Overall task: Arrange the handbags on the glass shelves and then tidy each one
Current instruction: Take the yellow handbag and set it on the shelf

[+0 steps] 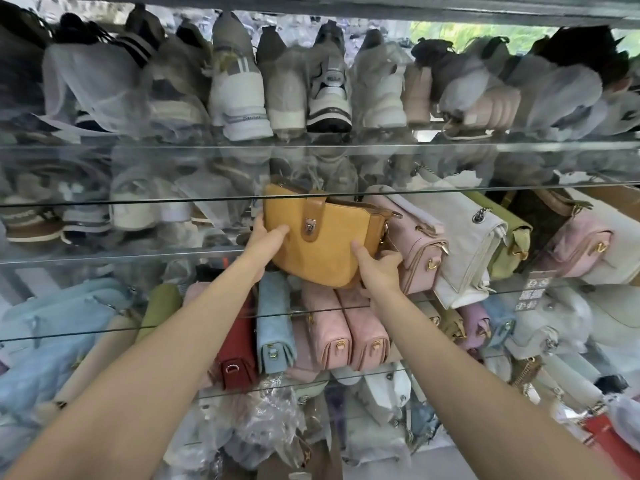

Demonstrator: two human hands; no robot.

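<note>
Head view. Yellow handbag (pixel 318 237) was the landmark: upright but tilted a bit, on the middle glass shelf (pixel 121 255), its lower edge hanging over the shelf's front edge. Tan flap w/ a silver clasp (pixel 310 226) ran down the bag's front.

L hand (pixel 265 239) gripped the bag's left side, thumb lying across the front face, other fingers curled behind and out of sight. R hand (pixel 379 268) held the bag's lower right corner, thumb pressed on the front, fingers wrapped under/behind; can't tell exactly how they lay. Both forearms were bare, reaching up from the bottom of frame.

Just right of the yellow bag, touching it: pink handbag (pixel 415 244) w/ gold hardware. Right of that: white quilted handbag (pixel 474 237) w/ a chain strap, then a green handbag (pixel 512 237), then another pink bag (pixel 581 244) farther right.

Below the yellow bag, on the lower shelf: two pink quilted bags (pixel 346 327) side by side, end-on. Left of them a light blue bag (pixel 277 323), then a red bag (pixel 239 362). Far lower left: pale blue bags (pixel 52 334), some blurred by glass.

Above the yellow bag, top shelf: row of sneakers (pixel 242 84) heel-out, several in clear plastic wrap. Left of the yellow bag, same level, behind glass: more sneakers (pixel 138 209), blurry.

Bottom, under the arms: crumpled clear plastic (pixel 266 420) and more wrapped bags, details unclear.
</note>
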